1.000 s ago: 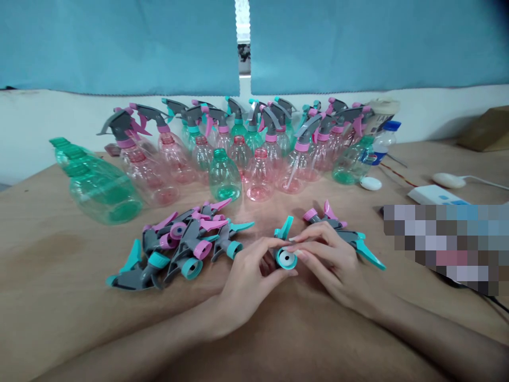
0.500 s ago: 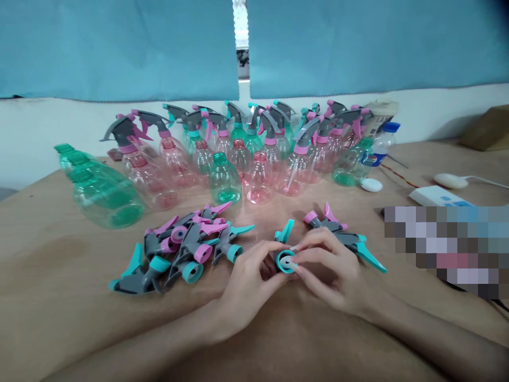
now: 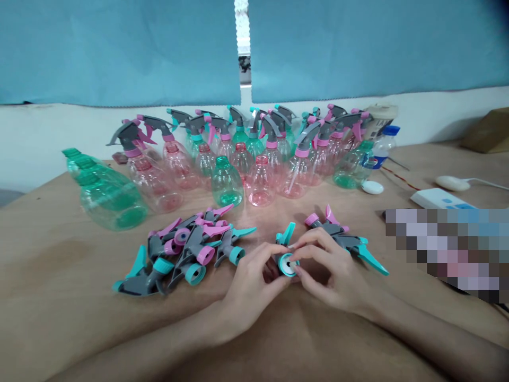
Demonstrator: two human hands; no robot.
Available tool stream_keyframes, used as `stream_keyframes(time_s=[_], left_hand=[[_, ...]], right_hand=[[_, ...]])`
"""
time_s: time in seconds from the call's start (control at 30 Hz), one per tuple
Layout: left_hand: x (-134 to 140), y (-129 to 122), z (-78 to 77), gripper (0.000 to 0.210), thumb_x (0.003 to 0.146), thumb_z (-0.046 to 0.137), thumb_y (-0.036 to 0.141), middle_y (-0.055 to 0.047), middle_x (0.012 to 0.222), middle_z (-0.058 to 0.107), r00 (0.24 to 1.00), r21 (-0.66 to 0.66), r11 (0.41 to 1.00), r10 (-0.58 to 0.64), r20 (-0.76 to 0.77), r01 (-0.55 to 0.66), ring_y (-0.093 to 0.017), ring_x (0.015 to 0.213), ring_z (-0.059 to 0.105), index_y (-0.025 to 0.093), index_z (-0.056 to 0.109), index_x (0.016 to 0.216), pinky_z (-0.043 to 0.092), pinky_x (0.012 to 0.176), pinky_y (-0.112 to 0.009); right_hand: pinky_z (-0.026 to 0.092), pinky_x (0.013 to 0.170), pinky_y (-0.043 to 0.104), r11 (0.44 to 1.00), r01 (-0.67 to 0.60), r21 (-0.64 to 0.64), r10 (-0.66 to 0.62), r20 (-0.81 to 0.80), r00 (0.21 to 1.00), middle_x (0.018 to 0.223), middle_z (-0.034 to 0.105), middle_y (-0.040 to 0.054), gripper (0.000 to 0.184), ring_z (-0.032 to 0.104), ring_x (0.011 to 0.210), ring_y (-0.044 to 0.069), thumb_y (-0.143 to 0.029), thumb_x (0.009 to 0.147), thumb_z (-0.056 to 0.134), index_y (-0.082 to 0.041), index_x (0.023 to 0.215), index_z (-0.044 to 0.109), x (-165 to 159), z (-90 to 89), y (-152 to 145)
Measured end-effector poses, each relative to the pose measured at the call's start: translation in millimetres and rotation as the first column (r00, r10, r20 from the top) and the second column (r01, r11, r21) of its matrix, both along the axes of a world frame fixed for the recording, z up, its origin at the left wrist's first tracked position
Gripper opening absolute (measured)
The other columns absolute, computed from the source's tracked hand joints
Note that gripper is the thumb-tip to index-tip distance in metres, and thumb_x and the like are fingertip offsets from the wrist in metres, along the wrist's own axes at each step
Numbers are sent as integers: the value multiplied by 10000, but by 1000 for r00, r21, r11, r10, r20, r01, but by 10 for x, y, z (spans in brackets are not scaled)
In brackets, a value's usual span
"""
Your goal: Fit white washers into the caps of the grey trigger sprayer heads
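Between my hands is a grey trigger sprayer head, its teal collar [image 3: 281,270] facing me and its teal trigger [image 3: 287,233] pointing away. Thumb and fingers of my left hand [image 3: 254,276] pinch it from the left. A round white washer [image 3: 287,267] with a dark centre hole lies inside the collar. My right hand [image 3: 332,268] has its thumb and fingertips closed at the washer and the collar's right edge. Left of my hands is a pile of pink-and-grey and teal-and-grey sprayer heads [image 3: 193,241]. Right of them lie a pink one [image 3: 328,225] and a teal one [image 3: 356,244].
Behind stand several pink and green bottles, some open-necked, like the green bottle [image 3: 226,183], others topped with sprayers. Green bottles [image 3: 115,199] lean together at the left. A white lid [image 3: 373,187], a blue-capped bottle [image 3: 384,146] and a white box [image 3: 441,199] are at the right.
The white washer, tilted in the collar before, now lies flatter inside it, facing me. My right fingertips have stayed at the collar. The whole view has shifted slightly.
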State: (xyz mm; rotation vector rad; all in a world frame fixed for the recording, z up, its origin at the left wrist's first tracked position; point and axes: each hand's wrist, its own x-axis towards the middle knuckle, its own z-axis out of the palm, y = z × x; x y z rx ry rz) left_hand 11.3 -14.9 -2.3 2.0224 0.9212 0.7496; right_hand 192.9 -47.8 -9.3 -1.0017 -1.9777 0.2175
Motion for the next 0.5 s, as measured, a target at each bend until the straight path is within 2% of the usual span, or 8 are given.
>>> stream_keyframes(time_s=[0.2, 0.37, 0.5], left_hand=[[3, -17, 10, 321, 730, 690, 80, -13, 941, 624, 1000, -7, 1000, 1, -8, -1, -131, 713, 563, 188, 610, 1022, 455, 678, -260], [-4, -14, 20, 327, 720, 712, 94, 0, 945, 612, 1000, 12, 1000, 14, -11, -14, -130, 723, 558, 206, 626, 1016, 455, 721, -272], [-7, -11, 30, 343, 740, 692, 84, 6, 934, 594, 1000, -13, 1000, 7, -18, -7, -116, 700, 551, 220, 629, 1049, 455, 678, -249]], right_hand=[[474, 760, 339, 999, -16, -42, 17, 12, 1000, 969, 506, 67, 171, 532, 907, 181, -85, 756, 569, -163, 908, 585, 2, -7, -5], [469, 717, 342, 997, 29, -69, -29, 2, 1000, 926, 471, 55, 152, 538, 808, 165, -105, 773, 558, -168, 910, 580, 1, -15, -13], [455, 685, 331, 996, 39, -81, -38, 9, 999, 896, 460, 48, 153, 530, 790, 170, -113, 772, 554, -177, 909, 577, 10, -6, -11]])
